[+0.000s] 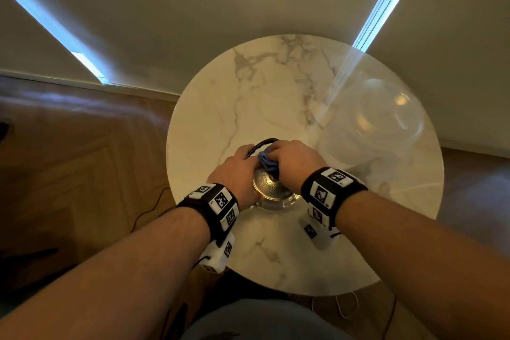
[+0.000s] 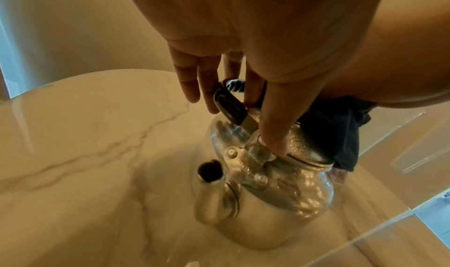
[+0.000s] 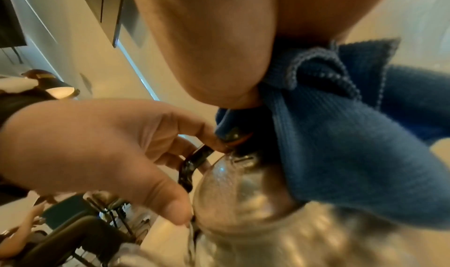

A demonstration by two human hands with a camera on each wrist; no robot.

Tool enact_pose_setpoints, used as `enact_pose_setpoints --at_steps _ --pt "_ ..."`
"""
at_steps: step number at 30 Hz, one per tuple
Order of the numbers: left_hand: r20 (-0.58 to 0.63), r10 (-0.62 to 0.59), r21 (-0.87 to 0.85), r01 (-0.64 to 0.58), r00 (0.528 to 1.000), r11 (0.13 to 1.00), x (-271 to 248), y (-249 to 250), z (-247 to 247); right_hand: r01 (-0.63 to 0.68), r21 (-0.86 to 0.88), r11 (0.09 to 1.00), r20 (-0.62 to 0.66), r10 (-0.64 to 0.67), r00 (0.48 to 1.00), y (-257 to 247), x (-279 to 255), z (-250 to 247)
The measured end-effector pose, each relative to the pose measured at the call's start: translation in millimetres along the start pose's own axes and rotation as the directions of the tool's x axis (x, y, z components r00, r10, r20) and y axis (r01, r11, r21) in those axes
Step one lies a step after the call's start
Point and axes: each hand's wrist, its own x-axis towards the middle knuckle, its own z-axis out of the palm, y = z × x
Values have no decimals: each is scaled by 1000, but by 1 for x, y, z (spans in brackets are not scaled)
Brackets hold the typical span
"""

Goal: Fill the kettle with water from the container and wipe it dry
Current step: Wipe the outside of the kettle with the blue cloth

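Hands (image 1: 265, 163) on upright kettle (image 2: 263, 203)

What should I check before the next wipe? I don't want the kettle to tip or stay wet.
1. Kettle upright on the table: ok.
2. Left hand steadying the handle, thumb on its bracket: ok.
3. Right hand holding the blue cloth against the lid: ok.
4. Kettle dry: not ok, droplets show on the lid and body.
5. Water level inside: cannot tell, lid is on.
6. Clear container apart from the kettle: ok.
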Motion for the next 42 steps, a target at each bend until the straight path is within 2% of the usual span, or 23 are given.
enact_pose_setpoints --at_steps 2,5,9,12,15,18,22,23,25,27,30,34,36,38,42 --pt "-6 -12 5 12 1000 1000 0 -2 1 -4 25 1000 -53 6 999 8 -11 10" --pt "-11 -9 25 9 1000 1000 1 -5 4 -53 158 986 -123 73 990 20 -40 30" --pt "-2 11 12 -11 1000 1000 4 -9 6 -157 242 957 -81 181 980 24 -68 38" --pt "-4 19 -46 -19 1000 999 4 -12 7 -210 328 921 -53 240 969 15 -50 16" --pt "-32 14 -156 -19 999 988 3 -11 6 -237 223 946 -12 246 969 0 -12 -5" --pt "-42 -2 -207 -7 999 978 2 -11 6 -127 52 991 61 124 990 -24 6 -13" --pt "-39 -8 -217 0 999 976 3 -13 8 154 -202 967 148 -125 981 -44 -7 -4" --pt "-40 -13 -224 4 999 975 3 -14 9 202 -198 959 153 -174 973 -39 -10 0" --pt "-35 -8 -234 -1 999 972 4 -15 10 203 -98 974 102 -193 976 -26 -16 4" --pt "-38 -1 -250 -8 999 968 6 -17 12 156 -37 987 25 -155 988 -17 -15 10" --pt "-42 2 -273 -13 999 962 6 -17 13 106 -61 993 -17 -107 994 -19 -13 21" --pt "-57 9 -254 -23 998 967 5 -18 14 325 -49 945 -69 -328 942 0 -33 35" --pt "-58 13 -282 -29 998 959 5 -18 13 353 -20 935 -112 -353 929 7 -41 39" --pt "-61 18 -274 -34 998 961 5 -18 13 289 5 957 -164 -284 945 0 -40 37" --pt "-59 28 -274 -43 998 961 3 -18 11 -13 56 998 -132 20 991 -20 -29 32"
